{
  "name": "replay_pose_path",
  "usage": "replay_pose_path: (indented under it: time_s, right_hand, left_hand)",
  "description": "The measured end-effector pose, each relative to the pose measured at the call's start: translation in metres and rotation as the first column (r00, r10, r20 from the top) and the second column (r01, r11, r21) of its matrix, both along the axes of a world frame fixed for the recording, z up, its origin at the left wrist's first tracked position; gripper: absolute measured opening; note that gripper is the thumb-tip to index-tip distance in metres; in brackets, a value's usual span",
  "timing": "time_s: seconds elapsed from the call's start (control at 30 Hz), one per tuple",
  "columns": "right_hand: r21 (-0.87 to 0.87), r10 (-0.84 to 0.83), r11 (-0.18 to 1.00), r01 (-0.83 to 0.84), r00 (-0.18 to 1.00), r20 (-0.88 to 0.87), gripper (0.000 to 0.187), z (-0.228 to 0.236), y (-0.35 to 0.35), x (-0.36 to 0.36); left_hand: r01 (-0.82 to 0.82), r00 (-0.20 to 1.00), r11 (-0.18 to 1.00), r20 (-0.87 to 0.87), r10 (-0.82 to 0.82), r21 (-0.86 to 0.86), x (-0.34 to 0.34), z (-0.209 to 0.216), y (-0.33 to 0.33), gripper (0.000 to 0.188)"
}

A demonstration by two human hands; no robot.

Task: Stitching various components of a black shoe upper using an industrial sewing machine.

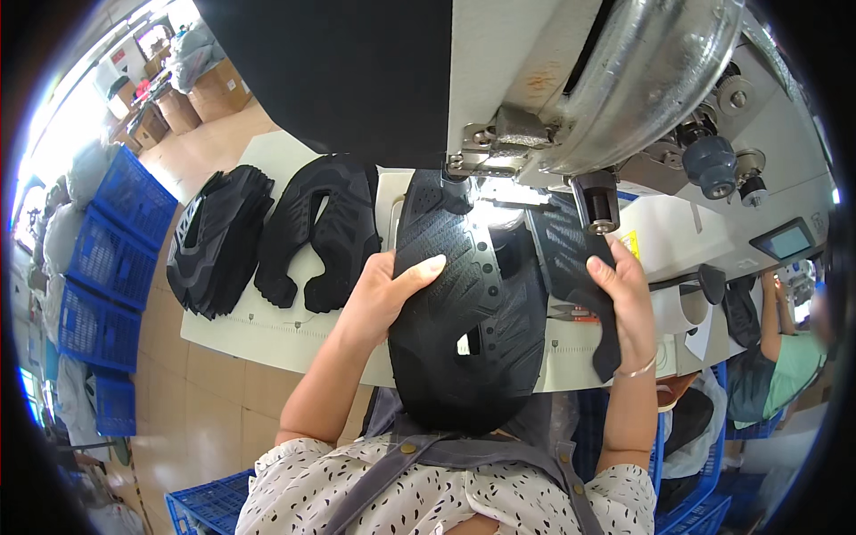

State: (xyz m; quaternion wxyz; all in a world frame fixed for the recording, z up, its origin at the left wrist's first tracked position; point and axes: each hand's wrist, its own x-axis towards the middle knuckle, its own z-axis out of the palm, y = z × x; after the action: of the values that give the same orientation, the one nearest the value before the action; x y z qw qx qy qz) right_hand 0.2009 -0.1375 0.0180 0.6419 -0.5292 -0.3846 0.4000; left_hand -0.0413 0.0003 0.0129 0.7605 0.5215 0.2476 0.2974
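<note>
A black shoe upper (446, 303) lies with its rounded toe towards me, its far end under the head of a sewing machine (513, 134). My left hand (374, 303) grips the upper's left edge, thumb flat on top and the other fingers hidden beneath. On the right, my right hand (629, 308) pinches a curved black upper piece (571, 254) between thumb and fingers; its lower end hangs past my wrist. Whether this piece joins the middle upper is hard to tell. Bright light under the machine head washes out the stitching spot.
Left of my hands stand a stack of black uppers (218, 245) and another pile of them (325, 232) on the pale tabletop (250, 330). Blue crates (107, 259) line the left side. A small screen (789, 241) sits at the right. Another person (789, 366) works beyond it.
</note>
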Motion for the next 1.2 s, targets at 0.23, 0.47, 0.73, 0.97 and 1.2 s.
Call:
replay_pose_path:
  time_s: [0.23, 0.47, 0.73, 0.97, 1.2]
  right_hand:
    - [0.164, -0.157, 0.974, 0.156, 0.988, -0.012, 0.039, -0.016, -0.023, -0.049]
    - [0.231, -0.298, 0.928, 0.292, 0.954, -0.010, 0.034, -0.025, -0.015, -0.056]
    - [0.240, -0.313, 0.924, 0.299, 0.950, 0.020, 0.031, -0.022, 0.010, -0.041]
    - [0.245, -0.330, 0.919, 0.308, 0.943, 0.050, 0.030, -0.020, 0.029, -0.030]
    - [0.252, -0.302, 0.924, 0.286, 0.953, 0.027, 0.030, -0.029, 0.038, -0.023]
  left_hand:
    - [-0.203, 0.975, 0.979, -0.092, 0.203, 0.008, -0.020, -0.016, -0.046, 0.019]
    - [-0.267, 0.960, 0.943, -0.032, 0.279, 0.200, -0.017, -0.015, -0.031, 0.017]
    - [-0.281, 0.956, 0.936, -0.029, 0.293, 0.212, -0.004, -0.010, -0.004, 0.019]
    - [-0.280, 0.958, 0.931, 0.008, 0.286, 0.236, 0.005, -0.005, 0.017, 0.016]
    - [-0.257, 0.966, 0.944, 0.051, 0.252, 0.208, 0.010, -0.008, 0.028, 0.015]
